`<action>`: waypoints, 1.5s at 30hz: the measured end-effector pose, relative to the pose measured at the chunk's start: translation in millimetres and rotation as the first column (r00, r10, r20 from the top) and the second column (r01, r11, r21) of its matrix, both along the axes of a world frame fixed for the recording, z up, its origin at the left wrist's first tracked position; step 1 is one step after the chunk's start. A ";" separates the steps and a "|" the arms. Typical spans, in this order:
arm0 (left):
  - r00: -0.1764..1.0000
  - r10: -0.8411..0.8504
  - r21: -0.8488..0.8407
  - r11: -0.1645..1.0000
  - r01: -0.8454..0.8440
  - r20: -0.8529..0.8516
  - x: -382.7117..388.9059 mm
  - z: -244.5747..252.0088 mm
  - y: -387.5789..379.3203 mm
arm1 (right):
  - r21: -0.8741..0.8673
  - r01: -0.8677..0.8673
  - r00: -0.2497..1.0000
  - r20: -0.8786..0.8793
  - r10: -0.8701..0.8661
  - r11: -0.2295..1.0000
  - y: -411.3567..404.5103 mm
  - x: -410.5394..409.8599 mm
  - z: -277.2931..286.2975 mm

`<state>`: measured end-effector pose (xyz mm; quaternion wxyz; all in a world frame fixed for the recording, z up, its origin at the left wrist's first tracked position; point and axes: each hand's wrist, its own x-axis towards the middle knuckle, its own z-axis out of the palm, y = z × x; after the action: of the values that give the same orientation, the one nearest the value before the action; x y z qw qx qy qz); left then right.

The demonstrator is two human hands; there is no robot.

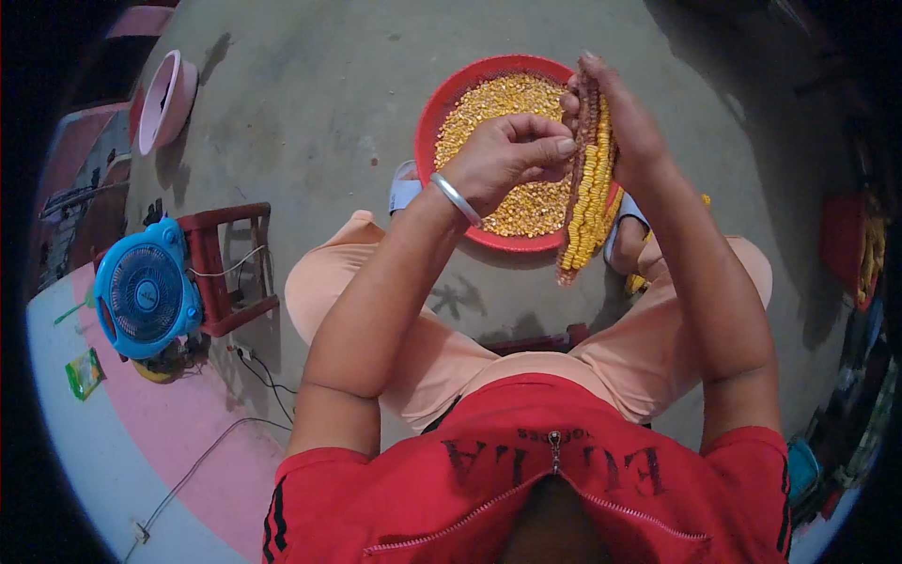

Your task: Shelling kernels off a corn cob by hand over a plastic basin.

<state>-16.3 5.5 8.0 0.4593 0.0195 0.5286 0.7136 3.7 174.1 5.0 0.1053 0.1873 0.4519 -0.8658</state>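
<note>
My right hand [627, 116] is wrapped around a long ear of corn [592, 197], held tilted above the basin's right side. Yellow kernels cover much of the ear, while a reddish-brown strip of bare cob shows along its left side. My left hand [518, 151], with a silver bangle on its wrist, has thumb and fingers drawn together at the bare strip. Whether anything is pinched between those fingertips is hidden. Below both hands, a red plastic basin [427, 134] on the floor holds loose yellow corn kernels [532, 211].
A blue electric fan [144, 289] stands at the left beside a reddish-brown stool [232, 321], with cables on the floor. Further off is a pink basin [173, 102]. At the far right, a red container [842, 233] holds ears of corn [872, 254]. More corn [636, 284] lies by my right foot.
</note>
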 end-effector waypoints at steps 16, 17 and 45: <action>0.983 0.139 -0.086 0.985 -0.150 -0.120 -7.5 4.4 2.1 | 0.048 0.076 0.994 -0.082 -0.072 0.996 5.0 -1.8 4.0; 0.983 0.138 -0.087 0.985 -0.149 -0.119 -5.0 4.2 4.7 | 0.097 0.069 0.996 -0.056 -0.064 0.993 3.7 -2.3 3.1; 0.993 0.078 0.041 0.996 -0.075 -0.086 -1.4 -1.7 -1.3 | 0.077 0.042 0.999 -0.016 -0.041 0.996 3.7 -1.7 -0.4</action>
<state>-17.7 4.2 6.3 0.4075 0.0392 0.5350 0.7390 2.0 177.8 4.6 0.0768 0.1941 0.4817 -0.8511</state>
